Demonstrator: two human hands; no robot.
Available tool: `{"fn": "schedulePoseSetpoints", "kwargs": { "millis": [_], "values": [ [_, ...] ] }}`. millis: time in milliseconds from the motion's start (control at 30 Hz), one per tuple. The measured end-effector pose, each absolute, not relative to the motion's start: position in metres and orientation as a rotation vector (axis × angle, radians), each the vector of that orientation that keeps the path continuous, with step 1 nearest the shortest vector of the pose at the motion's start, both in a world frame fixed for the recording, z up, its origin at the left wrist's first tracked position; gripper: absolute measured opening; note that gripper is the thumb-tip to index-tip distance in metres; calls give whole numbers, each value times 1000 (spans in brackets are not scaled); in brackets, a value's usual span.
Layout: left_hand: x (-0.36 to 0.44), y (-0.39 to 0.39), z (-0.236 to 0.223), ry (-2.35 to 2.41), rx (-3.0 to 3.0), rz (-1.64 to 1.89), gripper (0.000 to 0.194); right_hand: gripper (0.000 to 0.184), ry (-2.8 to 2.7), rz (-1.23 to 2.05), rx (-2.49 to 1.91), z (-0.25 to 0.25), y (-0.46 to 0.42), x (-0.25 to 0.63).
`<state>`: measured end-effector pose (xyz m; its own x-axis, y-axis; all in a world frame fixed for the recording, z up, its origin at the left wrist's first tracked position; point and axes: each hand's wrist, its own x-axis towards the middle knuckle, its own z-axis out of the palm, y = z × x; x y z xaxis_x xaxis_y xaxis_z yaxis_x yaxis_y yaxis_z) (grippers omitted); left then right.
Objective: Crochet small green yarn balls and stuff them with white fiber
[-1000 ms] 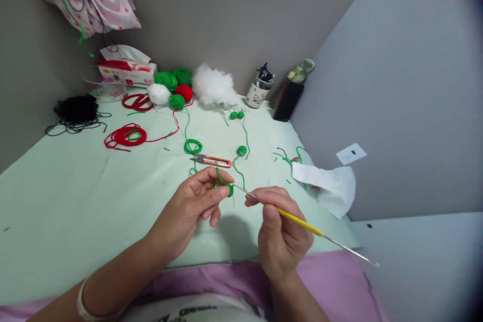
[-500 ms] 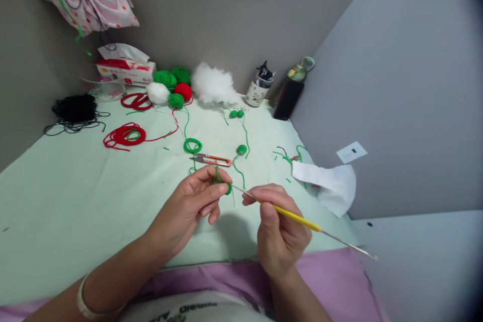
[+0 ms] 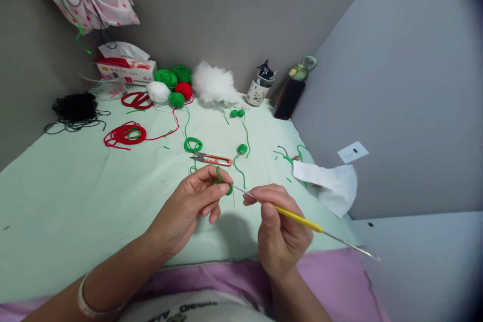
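Between thumb and fingers, my left hand pinches a small green crochet piece, most of it hidden by the fingertips. Green yarn passes over the left index finger. My right hand grips a crochet hook by its yellow handle, pen-like. The hook's thin metal front end meets the green piece at my left fingertips; its other metal end points out to the lower right. Just beyond the hands lie orange thread snips, a coil of green yarn and a small green crocheted ball with a tail.
Balls of yarn, white stuffing, a pen cup, a phone and a bottle stand along the back. Red yarn and black yarn lie left. Tissue paper and yarn scraps lie right.
The view has shifted very slightly. Both hands, the crochet hook and the green crochet piece keep nearly the same positions.
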<state>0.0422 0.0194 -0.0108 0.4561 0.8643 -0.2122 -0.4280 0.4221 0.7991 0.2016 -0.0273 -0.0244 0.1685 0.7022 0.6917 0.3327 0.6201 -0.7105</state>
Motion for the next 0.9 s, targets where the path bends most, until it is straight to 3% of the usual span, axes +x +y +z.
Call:
{"fn": "schedulePoseSetpoints", "kwargs": {
  "millis": [500,900],
  "values": [
    [44,18,-14,777,945,963,5,28,-1552,251,-953,-26,-29,206],
    [39,15,-15,871,1155,918,10,20,-1315,559,-910,-24,-24,205]
  ]
}}
